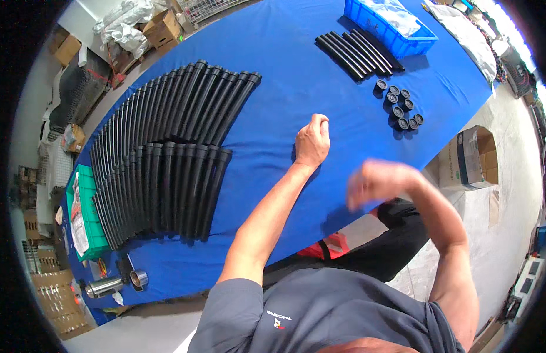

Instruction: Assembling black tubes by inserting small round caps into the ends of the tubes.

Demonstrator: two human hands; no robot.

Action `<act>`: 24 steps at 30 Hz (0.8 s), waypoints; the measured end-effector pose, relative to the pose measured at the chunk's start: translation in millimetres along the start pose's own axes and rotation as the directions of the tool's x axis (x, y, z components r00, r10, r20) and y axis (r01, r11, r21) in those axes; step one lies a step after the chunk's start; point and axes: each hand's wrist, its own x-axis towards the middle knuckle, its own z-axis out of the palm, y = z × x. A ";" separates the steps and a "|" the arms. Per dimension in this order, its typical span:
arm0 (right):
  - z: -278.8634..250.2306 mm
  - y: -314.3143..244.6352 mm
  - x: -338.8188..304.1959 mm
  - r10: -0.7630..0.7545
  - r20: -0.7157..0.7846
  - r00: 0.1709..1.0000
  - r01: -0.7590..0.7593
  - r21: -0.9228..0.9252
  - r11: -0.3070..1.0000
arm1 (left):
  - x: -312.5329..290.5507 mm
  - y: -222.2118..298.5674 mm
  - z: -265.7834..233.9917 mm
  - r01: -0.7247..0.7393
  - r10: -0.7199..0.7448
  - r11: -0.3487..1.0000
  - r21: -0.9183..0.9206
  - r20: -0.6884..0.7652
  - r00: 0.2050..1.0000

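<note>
My left hand is closed in a fist on the blue cloth near the middle of the table. Whatever its curled fingers may hold is hidden. My right hand, bent inward over the table's near right edge, is smeared by motion, so its fingers cannot be read. Left of my left hand lie two rows of long black tubes with wider ends, an upper row and a lower row. Beyond my hands, at the far right, are several thinner black tubes and a cluster of round black caps.
A blue plastic crate stands at the far edge, a green tray at the left. A shiny metal cylinder and a tape roll lie at the near left corner. An open cardboard box sits on the floor to the right.
</note>
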 end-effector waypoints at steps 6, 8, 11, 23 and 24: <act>-101.1 107.8 51.7 -0.089 -0.825 0.557 -0.756 -0.549 0.355 | -0.4 4.5 9.3 0.007 -0.008 1.000 -0.014 -0.084 0.996; -117.9 139.7 56.8 0.046 -0.870 0.490 -0.848 -0.464 0.258 | 1.4 5.2 13.9 0.034 -0.035 0.999 -0.024 -0.040 0.999; -124.3 168.7 60.3 -0.020 -0.893 0.450 -0.865 -0.441 0.239 | 1.4 6.4 15.0 0.065 -0.064 0.997 -0.044 0.008 0.998; -122.7 160.1 90.9 -0.172 -0.902 0.396 -0.708 -0.419 0.569 | 3.4 0.3 16.5 0.001 -0.023 0.991 -0.134 -0.164 0.986; -112.9 158.7 92.5 -0.186 -0.894 0.407 -0.687 -0.434 0.583 | 3.0 -0.2 14.5 -0.048 0.037 0.998 -0.044 -0.226 0.973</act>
